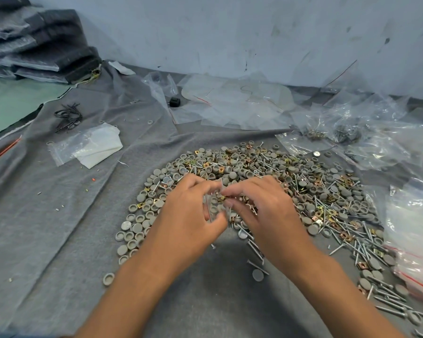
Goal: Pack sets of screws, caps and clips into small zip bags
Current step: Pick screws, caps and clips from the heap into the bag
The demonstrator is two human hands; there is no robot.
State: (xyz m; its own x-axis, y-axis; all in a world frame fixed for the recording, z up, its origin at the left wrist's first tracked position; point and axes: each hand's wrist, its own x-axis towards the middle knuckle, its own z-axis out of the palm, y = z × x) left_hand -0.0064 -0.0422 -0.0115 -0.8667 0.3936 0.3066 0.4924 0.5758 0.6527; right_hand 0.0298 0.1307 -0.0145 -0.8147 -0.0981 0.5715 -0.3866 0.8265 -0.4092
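**Small bag held between both hands over the heap**

The person's left hand (188,211) and right hand (259,206) meet above the near edge of a wide heap of grey round plastic caps (230,164), brass-coloured square metal clips (206,164) and long silver screws (362,247) spread on a grey felt cloth (59,215). Between the two hands stands a small clear plastic zip bag with a red line (214,206), pinched by the left thumb and fingers along its left side, its long axis running roughly up and down in the view. The right fingertips (230,203) pinch narrowly at the bag's right edge, where something brass-coloured shows; whether that piece is already inside the bag or only behind it cannot be told.

The bag lies directly between the grips, so neither hand has to reach for it. Judged from this, the coming move turns on the mouth of the bag facing the right hand, which is also nearer the screws to its right. A stack of clear empty zip bags with red lines (415,242) waits at the far right.
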